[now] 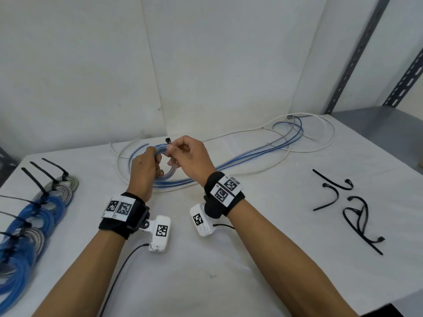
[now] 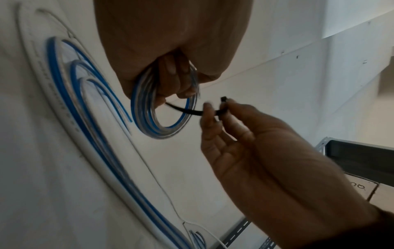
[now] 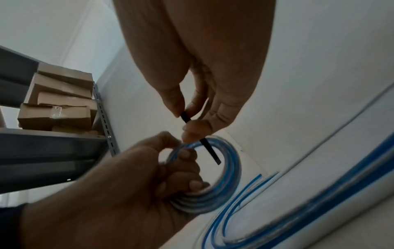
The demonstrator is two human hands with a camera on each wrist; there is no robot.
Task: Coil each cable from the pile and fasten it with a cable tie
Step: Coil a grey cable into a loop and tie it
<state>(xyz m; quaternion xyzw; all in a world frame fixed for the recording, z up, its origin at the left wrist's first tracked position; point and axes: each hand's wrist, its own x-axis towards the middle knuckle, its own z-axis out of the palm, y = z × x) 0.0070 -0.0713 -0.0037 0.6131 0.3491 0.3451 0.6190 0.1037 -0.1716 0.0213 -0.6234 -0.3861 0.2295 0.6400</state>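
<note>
A small blue coil (image 1: 168, 172) is gripped by the left hand (image 1: 143, 171) above the bench (image 1: 229, 259) near its far edge, standing on edge. A black cable tie (image 2: 192, 112) is pinched by the right hand (image 1: 190, 156), head up, tail aimed into the coil's opening. Loose cables (image 1: 263, 154) run toward the far right corner. Bare surface lies at the near edge. Tied coils (image 1: 29, 220) line the left edge, spare ties (image 1: 352, 209) the right. The tie's tail is seen in the wrist views only.
</note>
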